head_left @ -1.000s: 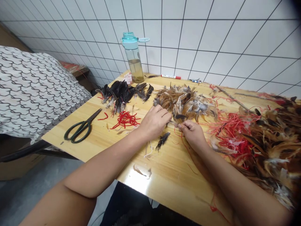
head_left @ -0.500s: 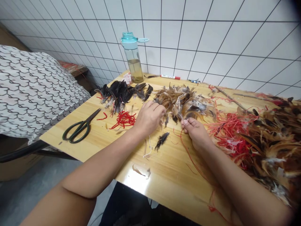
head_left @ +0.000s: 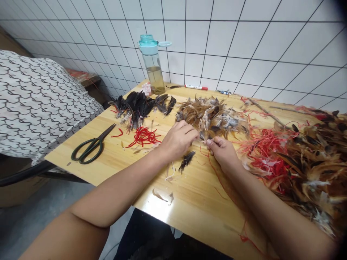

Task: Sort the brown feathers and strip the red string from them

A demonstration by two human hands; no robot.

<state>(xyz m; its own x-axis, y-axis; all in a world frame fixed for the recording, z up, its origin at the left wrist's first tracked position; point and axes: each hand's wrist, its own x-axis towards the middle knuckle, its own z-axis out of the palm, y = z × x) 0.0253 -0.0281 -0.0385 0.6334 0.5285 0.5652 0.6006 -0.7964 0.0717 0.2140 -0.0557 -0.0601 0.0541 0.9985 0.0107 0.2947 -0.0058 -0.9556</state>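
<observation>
My left hand (head_left: 177, 139) rests on the wooden table (head_left: 200, 202) with its fingers curled and pinched at the near edge of a pile of brown feathers (head_left: 210, 115). Close beside it, my right hand (head_left: 223, 151) is closed in a pinch on a thin red string (head_left: 217, 173) that trails back along my forearm. The fingertips of both hands nearly meet at the pile's edge. What the left fingers grip is too small to name. A small dark feather (head_left: 187, 161) lies on the table just below the hands.
Black feathers (head_left: 141, 104) and cut red strings (head_left: 143, 137) lie left of the hands, with green-handled scissors (head_left: 90, 146) farther left. A water bottle (head_left: 153, 65) and a red marker (head_left: 196, 87) stand by the tiled wall. A big heap of feathers and red string (head_left: 300, 159) fills the right side.
Both hands stayed at the brown pile's near edge. The left hand shifted slightly left, then back right toward the right hand; the right hand's pinch barely moved.
</observation>
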